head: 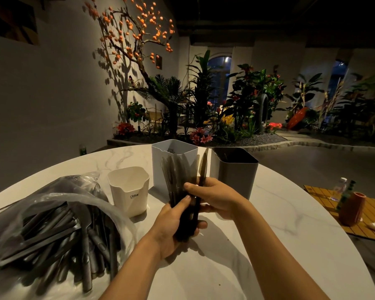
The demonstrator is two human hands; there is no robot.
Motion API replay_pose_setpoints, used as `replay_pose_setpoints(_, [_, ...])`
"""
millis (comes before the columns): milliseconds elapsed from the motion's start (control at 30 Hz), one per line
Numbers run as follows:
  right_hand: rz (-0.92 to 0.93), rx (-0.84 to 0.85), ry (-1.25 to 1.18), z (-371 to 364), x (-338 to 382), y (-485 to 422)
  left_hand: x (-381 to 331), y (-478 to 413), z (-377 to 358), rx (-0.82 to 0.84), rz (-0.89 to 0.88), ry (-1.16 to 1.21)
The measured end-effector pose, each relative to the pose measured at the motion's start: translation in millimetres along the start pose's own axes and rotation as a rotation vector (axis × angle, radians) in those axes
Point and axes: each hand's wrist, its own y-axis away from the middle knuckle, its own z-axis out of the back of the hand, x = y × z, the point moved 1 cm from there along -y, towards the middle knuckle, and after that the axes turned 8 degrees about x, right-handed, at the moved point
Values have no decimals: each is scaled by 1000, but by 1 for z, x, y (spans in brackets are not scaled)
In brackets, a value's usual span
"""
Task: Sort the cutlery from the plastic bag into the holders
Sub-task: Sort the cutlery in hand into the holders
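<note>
My left hand grips a bundle of dark knives by the handles, blades fanned upward. My right hand pinches one knife at the right side of the bundle. A clear plastic bag with several dark cutlery pieces lies at the left on the white marble table. Three holders stand behind my hands: a short cream holder, a taller white holder with some cutlery inside, and a grey holder.
A tan mat lies off the table's right edge with a terracotta vase, a small bottle and a white scrap. Plants and a tree with orange fruit fill the room behind.
</note>
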Motion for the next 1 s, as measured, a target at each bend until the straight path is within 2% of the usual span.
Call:
replay_pose_setpoints(100, [1,26,-16,-6,-2,-4,0,2,-1,70,29,3])
replay_pose_setpoints(467, [-18,15,-47,-26,-9,-8,-1,7,4,92,38,114])
replay_pose_setpoints(667, [-43,32,-77,-12,-7,-7,-2,6,1,92,84,216])
replay_pose_setpoints(767, [-41,33,-39,-8,-7,-6,0,3,-1,73,108,186])
replay_pose_setpoints(1000, [-75,-48,117,6,3,6,1,-1,2,-29,22,85])
